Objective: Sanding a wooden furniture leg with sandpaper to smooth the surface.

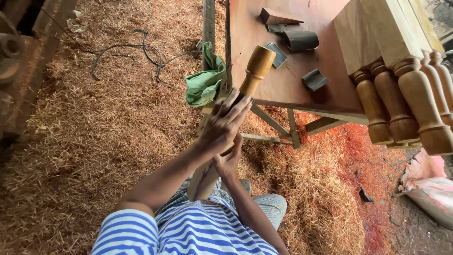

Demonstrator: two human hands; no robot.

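Note:
A turned wooden leg (255, 68) slants from my lap up to the table's corner, its rounded end resting by the edge. My left hand (223, 123) lies flat over the middle of the leg, fingers stretched along it. My right hand (228, 161) grips the leg from beneath, just below the left hand. Whether anything is pressed under the left palm is hidden.
A reddish wooden table (292, 85) carries several curled sandpaper pieces (300, 39) and a stack of similar turned legs (401, 104) overhanging at right. A green cloth (204, 82) hangs at the table's corner. Wood shavings cover the floor (94, 132), with a dark cable (127, 49) across them.

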